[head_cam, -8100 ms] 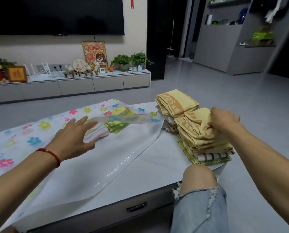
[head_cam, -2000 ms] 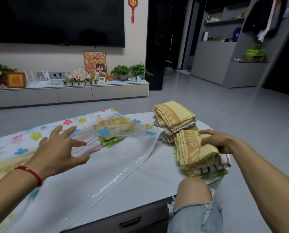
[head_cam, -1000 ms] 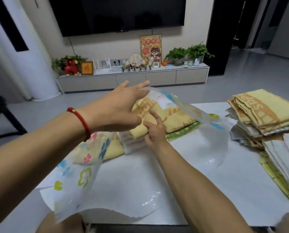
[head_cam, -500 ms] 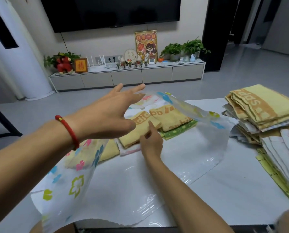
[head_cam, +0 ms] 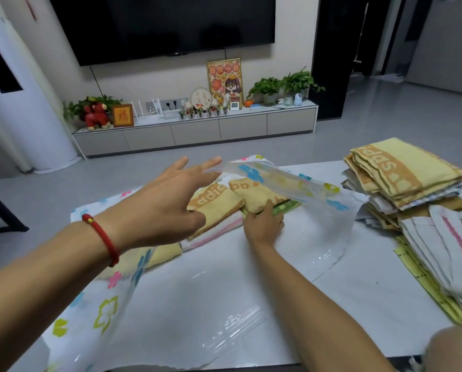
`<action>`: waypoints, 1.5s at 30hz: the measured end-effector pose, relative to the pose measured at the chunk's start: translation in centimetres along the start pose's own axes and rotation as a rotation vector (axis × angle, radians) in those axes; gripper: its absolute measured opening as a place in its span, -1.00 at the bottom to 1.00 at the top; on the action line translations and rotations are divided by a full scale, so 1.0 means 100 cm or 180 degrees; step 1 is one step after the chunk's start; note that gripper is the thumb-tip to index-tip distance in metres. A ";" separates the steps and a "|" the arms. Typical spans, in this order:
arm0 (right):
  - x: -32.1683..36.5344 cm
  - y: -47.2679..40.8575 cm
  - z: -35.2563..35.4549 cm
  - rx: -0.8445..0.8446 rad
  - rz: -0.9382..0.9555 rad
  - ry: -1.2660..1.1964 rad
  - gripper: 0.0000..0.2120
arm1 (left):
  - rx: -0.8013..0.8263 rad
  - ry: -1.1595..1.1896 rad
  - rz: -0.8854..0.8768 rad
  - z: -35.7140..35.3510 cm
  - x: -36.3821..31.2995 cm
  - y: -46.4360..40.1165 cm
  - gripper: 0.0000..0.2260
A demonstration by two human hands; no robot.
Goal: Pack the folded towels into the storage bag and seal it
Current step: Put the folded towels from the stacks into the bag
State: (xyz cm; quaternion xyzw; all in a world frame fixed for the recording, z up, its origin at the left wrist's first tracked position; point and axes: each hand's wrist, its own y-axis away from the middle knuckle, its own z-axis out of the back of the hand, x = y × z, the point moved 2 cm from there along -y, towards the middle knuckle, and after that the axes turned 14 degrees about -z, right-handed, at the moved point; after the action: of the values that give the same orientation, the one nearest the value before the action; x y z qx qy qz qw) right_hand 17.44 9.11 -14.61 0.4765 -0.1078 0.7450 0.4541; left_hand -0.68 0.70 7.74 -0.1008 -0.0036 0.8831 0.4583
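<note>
White tabletop [head_cam: 358, 296] fills the foreground, a TV cabinet [head_cam: 197, 130] behind. On it lies the flowered bag [head_cam: 98, 312], mouth facing the viewer. The left hand [head_cam: 168, 208], fingers straight and spread, lifts the bag's clear top flap [head_cam: 278, 181]. Inside, the right hand [head_cam: 263, 224] rests against a folded yellow towel [head_cam: 254, 196] — its fingertips are tucked under the fold, so whether they grip is unclear. Another yellow towel [head_cam: 213, 202] lies just left, touching it. The towel stack [head_cam: 404, 175] sits near the table's right edge, partly cut off — bare tabletop lies between it and the bag.
</note>
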 end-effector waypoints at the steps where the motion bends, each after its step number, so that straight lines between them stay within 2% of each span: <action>1: 0.002 -0.012 0.001 0.0031 0.0087 0.0388 -0.45 | 0.0018 0.0005 0.0005 0.000 0.001 0.001 -0.27; 3: 0.005 -0.032 0.005 0.0186 0.0351 0.1083 -0.47 | 0.0084 0.0011 -0.0010 0.001 0.002 0.001 -0.24; 6: 0.005 -0.047 0.015 0.0514 0.0675 0.1573 -0.45 | 0.0205 0.0027 -0.0030 0.001 0.004 0.001 -0.20; 10: -0.015 -0.037 0.052 0.0385 0.1131 0.2051 -0.41 | 0.0171 -0.0154 -0.0096 -0.004 0.003 -0.002 -0.21; 14: -0.056 -0.003 0.121 0.0377 0.1562 0.2411 -0.57 | 0.0151 -0.0317 -0.0153 -0.011 0.003 -0.005 -0.23; 17: -0.080 0.013 0.197 -0.0053 0.1491 0.2294 -0.69 | 0.0116 -0.0446 -0.0124 -0.019 0.004 -0.004 -0.26; 21: -0.101 0.001 0.291 -0.1386 0.1394 0.2632 -0.75 | -0.0213 -0.0433 -0.0150 -0.035 0.009 0.001 -0.28; 23: -0.109 -0.016 0.324 -0.1742 0.1011 0.2898 -0.72 | -0.0247 -0.0417 -0.0107 -0.041 0.011 0.004 -0.28; 25: -0.121 -0.041 0.348 -0.1703 0.0419 0.2953 -0.65 | -0.0231 -0.0501 -0.0069 -0.045 0.014 0.006 -0.28; 28: -0.144 -0.068 0.375 -0.1126 -0.0714 0.2674 -0.54 | -0.0196 -0.0814 0.0063 -0.051 0.017 0.016 -0.31; 29: -0.151 -0.071 0.377 -0.0995 -0.0878 0.2732 -0.50 | -0.0174 -0.0947 0.0118 -0.053 0.019 0.020 -0.33; 31: -0.158 -0.074 0.376 -0.1058 -0.0844 0.2945 -0.48 | -0.0095 -0.1074 0.0258 -0.058 0.025 0.030 -0.36; 34: -0.153 -0.076 0.381 -0.1505 -0.0198 0.2772 -0.58 | 0.0028 -0.1189 0.0427 -0.064 0.032 0.044 -0.43; 36: -0.145 -0.077 0.389 -0.1284 -0.0201 0.1999 -0.63 | 0.0078 -0.1362 0.0410 -0.069 0.035 0.052 -0.52; 38: -0.135 -0.078 0.397 -0.0801 -0.0512 0.1290 -0.54 | 0.0143 -0.1541 0.0408 -0.073 0.037 0.060 -0.52; 40: -0.128 -0.077 0.405 -0.0155 -0.0797 0.0713 -0.49 | 0.0151 -0.1687 0.0346 -0.078 0.040 0.067 -0.47; 42: -0.122 -0.071 0.407 0.0710 -0.1059 0.0183 -0.52 | 0.0264 -0.1851 0.0236 -0.081 0.042 0.073 -0.46; 45: -0.109 -0.054 0.397 0.1514 -0.0942 -0.0437 -0.60 | 0.0535 -0.2061 0.0149 -0.079 0.039 0.083 -0.55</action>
State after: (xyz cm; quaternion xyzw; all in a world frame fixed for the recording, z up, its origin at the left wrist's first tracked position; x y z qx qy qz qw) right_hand 47.42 -17.66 -4.18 0.6296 0.1103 0.6410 0.4250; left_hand -8.14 -1.63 -1.52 0.2231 -0.0739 0.8768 0.4196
